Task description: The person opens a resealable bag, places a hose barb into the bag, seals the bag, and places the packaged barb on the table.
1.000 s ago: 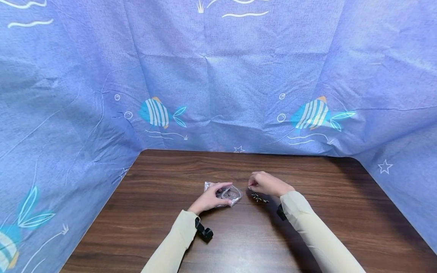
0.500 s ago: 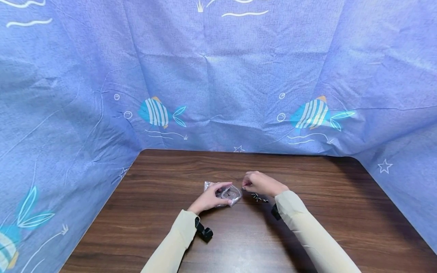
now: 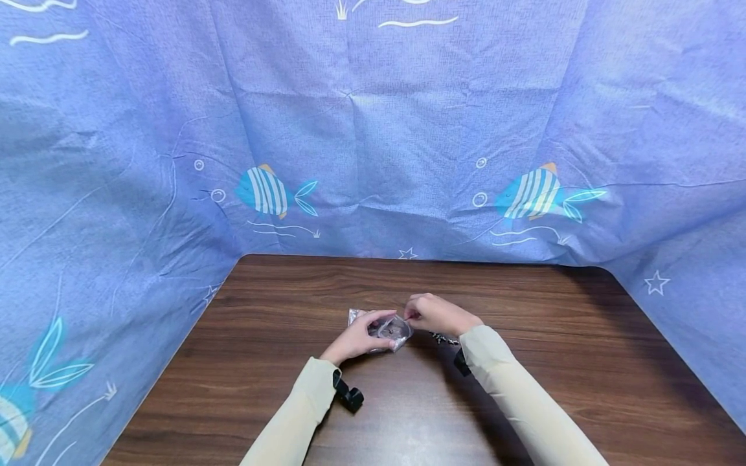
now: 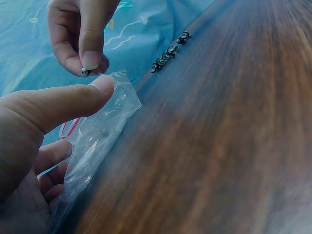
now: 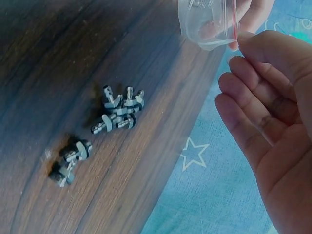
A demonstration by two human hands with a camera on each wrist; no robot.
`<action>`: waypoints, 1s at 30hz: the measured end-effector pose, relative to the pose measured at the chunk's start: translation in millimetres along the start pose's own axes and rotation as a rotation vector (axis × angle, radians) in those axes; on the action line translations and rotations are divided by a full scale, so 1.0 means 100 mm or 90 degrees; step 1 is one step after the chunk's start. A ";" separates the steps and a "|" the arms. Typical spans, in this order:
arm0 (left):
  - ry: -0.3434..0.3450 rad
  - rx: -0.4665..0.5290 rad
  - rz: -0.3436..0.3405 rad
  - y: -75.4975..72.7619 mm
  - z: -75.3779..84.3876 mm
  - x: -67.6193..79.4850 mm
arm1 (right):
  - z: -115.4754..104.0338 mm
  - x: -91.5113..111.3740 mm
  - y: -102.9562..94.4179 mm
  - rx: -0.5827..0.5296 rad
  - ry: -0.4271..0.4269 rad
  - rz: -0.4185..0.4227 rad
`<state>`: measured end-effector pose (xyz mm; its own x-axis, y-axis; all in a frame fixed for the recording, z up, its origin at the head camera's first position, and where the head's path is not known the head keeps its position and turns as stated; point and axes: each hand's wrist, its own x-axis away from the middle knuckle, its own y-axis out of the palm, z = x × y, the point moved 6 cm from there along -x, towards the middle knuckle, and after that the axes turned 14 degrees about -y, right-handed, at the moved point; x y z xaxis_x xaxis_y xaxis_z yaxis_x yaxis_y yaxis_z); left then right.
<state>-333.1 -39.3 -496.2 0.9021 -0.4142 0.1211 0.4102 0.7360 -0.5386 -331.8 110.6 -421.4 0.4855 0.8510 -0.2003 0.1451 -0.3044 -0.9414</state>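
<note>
My left hand (image 3: pixel 358 335) holds a clear zip-lock bag (image 3: pixel 392 332) with its mouth spread, thumb on the near side and fingers on the far side. A red line runs along the bag's seal in the left wrist view. My right hand (image 3: pixel 440 315) is at the bag's mouth, thumb and fingertips pinching a small silver screw-like metal piece (image 4: pixel 85 71). In the right wrist view the fingertips meet the bag's edge and hide that piece. A small pile of similar metal pieces (image 5: pixel 119 109) with collars lies on the table, partly hidden under my right wrist in the head view.
The dark wood table (image 3: pixel 280 388) has its far edge against a blue fish-patterned cloth (image 3: pixel 402 142). The cloth hangs at the back and both sides. Black wrist cameras (image 3: pixel 350 396) are strapped under both wrists.
My right hand has moved left from beside the pile to the bag's mouth, carrying the metal piece. My left hand and the bag have stayed in place.
</note>
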 end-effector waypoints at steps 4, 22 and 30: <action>-0.002 -0.005 0.004 -0.01 0.01 0.01 | 0.00 -0.02 0.02 0.002 -0.001 0.000; -0.019 -0.010 0.006 -0.01 -0.03 -0.01 | 0.00 -0.01 0.02 -0.003 0.010 -0.007; -0.009 -0.017 0.012 0.00 -0.02 -0.01 | 0.07 0.12 0.00 -0.011 0.018 -0.005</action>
<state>-334.2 -40.4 -497.5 0.9116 -0.3924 0.1226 0.3895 0.7292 -0.5626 -332.1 123.3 -426.0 0.5091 0.8405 -0.1853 0.1635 -0.3058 -0.9380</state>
